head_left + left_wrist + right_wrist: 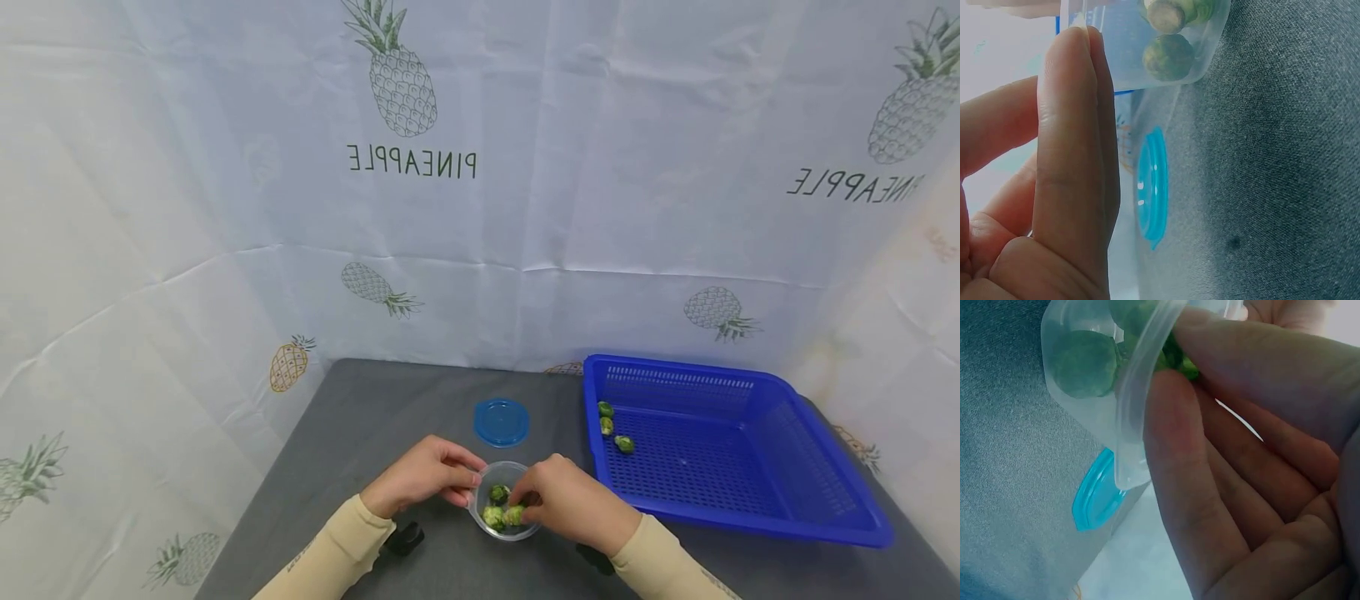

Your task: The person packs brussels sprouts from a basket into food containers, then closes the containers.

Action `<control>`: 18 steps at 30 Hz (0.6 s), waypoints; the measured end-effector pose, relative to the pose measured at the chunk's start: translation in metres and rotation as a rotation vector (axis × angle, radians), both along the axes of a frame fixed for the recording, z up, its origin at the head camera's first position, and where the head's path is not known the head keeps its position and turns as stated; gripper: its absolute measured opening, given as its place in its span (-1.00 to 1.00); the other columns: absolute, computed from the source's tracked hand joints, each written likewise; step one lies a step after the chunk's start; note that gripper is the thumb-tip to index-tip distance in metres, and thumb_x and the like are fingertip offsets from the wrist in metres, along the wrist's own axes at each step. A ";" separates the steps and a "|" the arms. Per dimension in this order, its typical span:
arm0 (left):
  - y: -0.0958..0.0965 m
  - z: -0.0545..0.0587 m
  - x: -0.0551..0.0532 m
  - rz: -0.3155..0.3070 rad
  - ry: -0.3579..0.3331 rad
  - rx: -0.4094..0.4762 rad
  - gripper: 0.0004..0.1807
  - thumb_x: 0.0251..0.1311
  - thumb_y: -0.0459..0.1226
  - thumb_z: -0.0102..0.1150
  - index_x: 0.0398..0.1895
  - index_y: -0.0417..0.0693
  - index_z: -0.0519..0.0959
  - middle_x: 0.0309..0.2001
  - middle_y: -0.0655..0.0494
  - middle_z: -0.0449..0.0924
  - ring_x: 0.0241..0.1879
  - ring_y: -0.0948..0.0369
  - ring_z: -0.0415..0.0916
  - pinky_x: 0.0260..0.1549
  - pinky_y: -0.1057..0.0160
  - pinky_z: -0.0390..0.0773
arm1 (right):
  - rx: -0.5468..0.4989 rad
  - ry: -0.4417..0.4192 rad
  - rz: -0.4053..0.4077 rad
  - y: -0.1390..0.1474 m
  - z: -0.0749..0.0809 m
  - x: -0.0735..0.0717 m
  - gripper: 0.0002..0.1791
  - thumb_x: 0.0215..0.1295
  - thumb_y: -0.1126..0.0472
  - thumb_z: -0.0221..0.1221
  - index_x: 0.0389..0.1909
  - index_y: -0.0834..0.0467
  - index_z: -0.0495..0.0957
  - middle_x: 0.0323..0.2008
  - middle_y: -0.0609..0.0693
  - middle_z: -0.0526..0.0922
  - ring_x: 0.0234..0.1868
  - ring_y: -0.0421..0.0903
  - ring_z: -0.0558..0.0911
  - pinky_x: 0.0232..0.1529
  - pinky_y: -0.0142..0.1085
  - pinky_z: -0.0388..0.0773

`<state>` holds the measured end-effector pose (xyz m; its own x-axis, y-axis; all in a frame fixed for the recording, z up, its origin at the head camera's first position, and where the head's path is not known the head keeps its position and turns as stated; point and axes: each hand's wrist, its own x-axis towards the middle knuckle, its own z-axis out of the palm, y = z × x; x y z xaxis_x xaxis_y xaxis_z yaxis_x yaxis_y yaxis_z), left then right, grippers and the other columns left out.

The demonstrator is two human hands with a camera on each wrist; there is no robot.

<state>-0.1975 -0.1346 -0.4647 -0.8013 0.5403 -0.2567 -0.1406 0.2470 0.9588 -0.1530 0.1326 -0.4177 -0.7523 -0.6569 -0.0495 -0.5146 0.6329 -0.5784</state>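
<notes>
A clear round plastic container (504,537) stands on the grey table with several Brussels sprouts (493,517) inside. My left hand (427,477) pinches its rim from the left, thumb and fingertips at the edge. From the right, my right hand (572,500) reaches over the rim and down into the container. Its thumb and forefinger pinch a green Brussels sprout (1189,367), mostly hidden by the fingers in the right wrist view. Through the container's wall, the left wrist view shows another sprout (1169,57) low inside.
Just behind the container lies a round blue lid (502,422), flat on the table (360,417). A large blue plastic basket (738,523) fills the right side, with 3 Brussels sprouts (624,444) near its left wall. White pineapple-print cloth (525,208) hangs around the table.
</notes>
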 end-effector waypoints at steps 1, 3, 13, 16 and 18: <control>0.000 0.000 0.000 0.001 -0.002 0.001 -0.68 0.40 -0.27 0.43 0.14 -0.21 0.78 -0.28 -0.04 0.85 -0.39 0.25 0.79 -0.25 0.18 0.88 | 0.008 0.005 0.006 -0.001 -0.001 0.000 -0.86 0.27 0.33 0.51 -0.23 0.02 0.89 -0.32 -0.21 0.85 -0.38 -0.47 0.66 -0.36 -0.51 0.66; 0.000 0.000 0.000 0.001 -0.005 0.004 -0.68 0.40 -0.27 0.43 0.14 -0.21 0.78 -0.28 -0.05 0.85 -0.40 0.25 0.79 -0.25 0.19 0.88 | 0.017 0.018 0.021 -0.002 -0.002 0.000 -0.85 0.26 0.33 0.52 -0.25 0.01 0.89 -0.33 -0.22 0.85 -0.38 -0.48 0.67 -0.35 -0.53 0.67; 0.002 0.001 0.001 -0.001 0.005 0.008 -0.67 0.40 -0.28 0.42 0.14 -0.25 0.77 -0.28 -0.03 0.85 -0.41 0.28 0.78 -0.26 0.19 0.88 | 0.063 -0.001 0.050 -0.003 0.001 -0.003 -0.82 0.25 0.39 0.50 -0.22 0.05 0.89 -0.29 -0.17 0.87 -0.32 -0.45 0.73 -0.29 -0.54 0.70; 0.002 0.002 0.002 -0.006 0.014 0.004 -0.66 0.40 -0.28 0.42 0.16 -0.27 0.76 -0.29 -0.03 0.85 -0.41 0.28 0.78 -0.23 0.13 0.89 | 0.073 -0.015 0.050 -0.004 0.001 -0.004 -0.81 0.25 0.40 0.50 -0.21 0.05 0.89 -0.28 -0.16 0.87 -0.30 -0.44 0.74 -0.29 -0.52 0.71; 0.001 0.003 0.002 -0.006 0.012 0.001 -0.65 0.40 -0.27 0.42 0.16 -0.27 0.76 -0.30 -0.02 0.85 -0.41 0.28 0.78 -0.20 0.09 0.89 | 0.081 -0.021 0.054 -0.004 0.001 -0.005 -0.79 0.24 0.42 0.48 -0.20 0.05 0.89 -0.28 -0.17 0.87 -0.29 -0.43 0.75 -0.28 -0.51 0.72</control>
